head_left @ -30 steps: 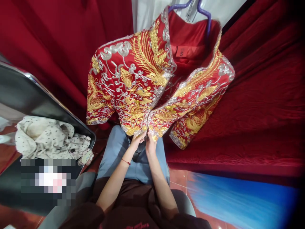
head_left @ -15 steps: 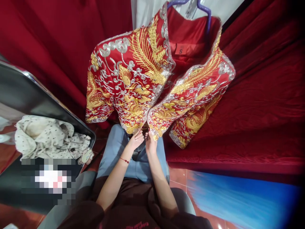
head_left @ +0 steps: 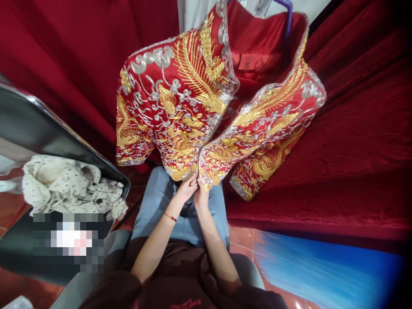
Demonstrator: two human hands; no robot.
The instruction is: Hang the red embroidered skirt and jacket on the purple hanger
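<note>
A red jacket (head_left: 180, 98) with gold and silver embroidery hangs in front of me on a purple hanger (head_left: 289, 19). Its collar gapes, showing the red lining and a label (head_left: 246, 62) marked S. At the bottom of the front opening, my left hand (head_left: 187, 189) pinches the hem of the left-side panel. Close beside it, my right hand (head_left: 201, 196) is closed at the lower corner of the other panel. The two front edges nearly meet above my hands. Parts of the fingertips are hidden by the cloth and by each other.
To the left, a black chair (head_left: 19, 240) bears a white dotted cloth bag (head_left: 67, 184) and a blurred-out item. Dark red curtains (head_left: 357, 128) hang on both sides. A blue surface (head_left: 328, 266) lies at lower right over reddish floor tiles (head_left: 241, 238).
Both hands have drawn closer together at the hem, bringing the front edges nearer. The jacket's top appears slightly higher and larger, its collar spread wider.
</note>
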